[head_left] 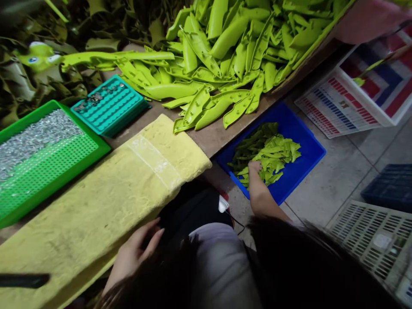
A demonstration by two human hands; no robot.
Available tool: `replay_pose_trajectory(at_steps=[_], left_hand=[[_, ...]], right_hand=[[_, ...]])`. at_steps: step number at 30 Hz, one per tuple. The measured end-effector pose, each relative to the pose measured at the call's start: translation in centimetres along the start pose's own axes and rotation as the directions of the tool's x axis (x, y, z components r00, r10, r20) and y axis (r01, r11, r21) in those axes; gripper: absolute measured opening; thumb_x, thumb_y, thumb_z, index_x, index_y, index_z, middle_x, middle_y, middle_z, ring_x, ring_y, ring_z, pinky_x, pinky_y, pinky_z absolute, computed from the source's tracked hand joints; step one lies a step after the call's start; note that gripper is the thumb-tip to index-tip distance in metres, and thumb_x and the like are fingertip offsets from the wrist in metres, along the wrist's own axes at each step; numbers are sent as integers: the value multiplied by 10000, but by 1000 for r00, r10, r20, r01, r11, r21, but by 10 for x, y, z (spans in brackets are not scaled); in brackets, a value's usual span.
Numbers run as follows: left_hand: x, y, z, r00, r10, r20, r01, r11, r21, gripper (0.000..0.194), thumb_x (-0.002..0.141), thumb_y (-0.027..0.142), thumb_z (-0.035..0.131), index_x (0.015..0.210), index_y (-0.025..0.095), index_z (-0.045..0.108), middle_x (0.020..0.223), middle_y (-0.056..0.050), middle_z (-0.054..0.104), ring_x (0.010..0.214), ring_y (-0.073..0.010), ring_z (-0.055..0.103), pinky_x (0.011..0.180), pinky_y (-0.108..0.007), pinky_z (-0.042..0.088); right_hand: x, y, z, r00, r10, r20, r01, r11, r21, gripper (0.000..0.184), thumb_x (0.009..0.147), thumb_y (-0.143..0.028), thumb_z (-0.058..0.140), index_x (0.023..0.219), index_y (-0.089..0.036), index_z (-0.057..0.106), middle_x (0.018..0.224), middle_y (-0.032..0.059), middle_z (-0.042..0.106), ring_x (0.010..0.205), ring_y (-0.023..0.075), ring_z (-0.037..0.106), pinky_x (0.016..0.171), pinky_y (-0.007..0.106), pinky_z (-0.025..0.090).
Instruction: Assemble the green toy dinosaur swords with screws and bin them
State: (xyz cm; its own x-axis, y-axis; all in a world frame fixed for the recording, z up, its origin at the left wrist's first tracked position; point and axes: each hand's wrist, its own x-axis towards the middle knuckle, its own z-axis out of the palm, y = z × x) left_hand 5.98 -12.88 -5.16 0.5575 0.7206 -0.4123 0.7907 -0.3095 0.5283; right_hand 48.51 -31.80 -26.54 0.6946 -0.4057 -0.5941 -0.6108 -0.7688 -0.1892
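Note:
My right hand (255, 166) reaches down into a blue bin (309, 150) on the floor. Its fingers look curled against the bright green plastic parts (277, 154) in there; what they hold, if anything, is hidden. Darker olive parts (254, 139) fill the bin's far left side. Close to my lap, my left hand (138, 246) hovers by the edge of a yellow towel (106, 197) with thumb and fingers apart, holding nothing. A large heap of curved green plastic shell parts (222, 56) covers the tabletop (206, 139) ahead.
On the left stand a green perforated tray (80, 159) of small metal pieces (41, 133) and a teal ridged tray (112, 103). Dark parts (128, 17) pile behind. At right are a white basket (341, 103), a pale crate (367, 236) and another person's hand (401, 52) with a green piece.

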Motion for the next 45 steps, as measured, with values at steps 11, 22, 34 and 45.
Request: replay_pose_trajectory(at_steps=[11,22,34,45], left_hand=[[21,6,-2,973,221,67,-225,973,59,434,809,572,590,1077,249,701,916,-26,763,787,-211,728,715,-251,600],[41,64,-25,918,378,116,-352,916,-194,325,844,470,618,1088,267,686,938,-19,754,818,-185,721,781,-268,584],[99,64,-82,990,-90,-112,-77,326,-942,509,674,383,812,1114,210,625,1076,-62,697,880,-203,696,777,-323,594],[106,20,-74,979,-198,-53,-53,8,-999,626,605,343,859,1132,219,546,1015,-45,712,851,-207,715,771,-359,607]], right_hand=[[2,33,-5,976,88,-198,-95,995,-25,411,902,-396,575,1244,-169,547,1254,91,582,1097,203,596,922,434,532],[-72,4,-120,764,-531,-366,628,742,235,1180,676,-261,759,1527,-201,-56,1584,206,149,1170,182,558,1007,354,489],[-343,-175,-84,-645,-692,324,763,-607,222,759,737,-531,715,1400,-264,460,1460,130,454,1338,320,450,1069,534,438],[-360,-277,3,-384,-912,145,916,-396,-60,178,861,-249,557,917,-145,691,951,92,619,900,225,583,855,418,491]])
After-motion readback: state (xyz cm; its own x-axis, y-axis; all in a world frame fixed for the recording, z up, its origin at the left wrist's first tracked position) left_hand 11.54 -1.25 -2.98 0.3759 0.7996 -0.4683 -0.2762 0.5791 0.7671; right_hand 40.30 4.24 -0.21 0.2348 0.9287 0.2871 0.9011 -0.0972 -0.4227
